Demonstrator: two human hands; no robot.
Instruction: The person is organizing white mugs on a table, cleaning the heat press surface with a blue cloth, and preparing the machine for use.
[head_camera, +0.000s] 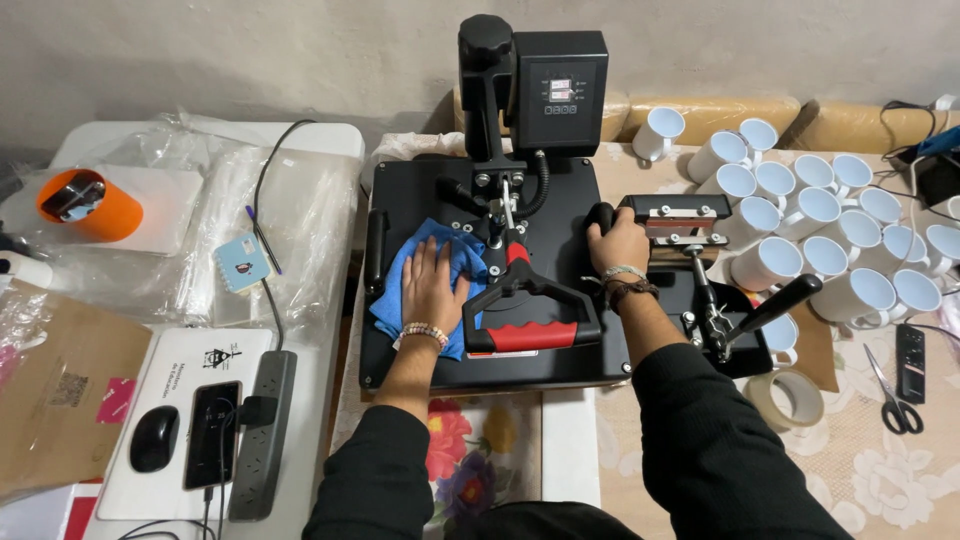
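Blue cloth (432, 285) lies on the heat press (400, 350) platen, under the flat, spread fingers of the left hand (435, 290). Right hand (618, 245) clamps a black knob beyond. Advise firm, even pressure, clear of the red handle (530, 335).

Two hands (434, 290), one blue cloth (400, 300)

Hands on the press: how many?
2. Left hand lies on the blue cloth on the press plate; right hand grips the black knob at its right edge. None hidden.
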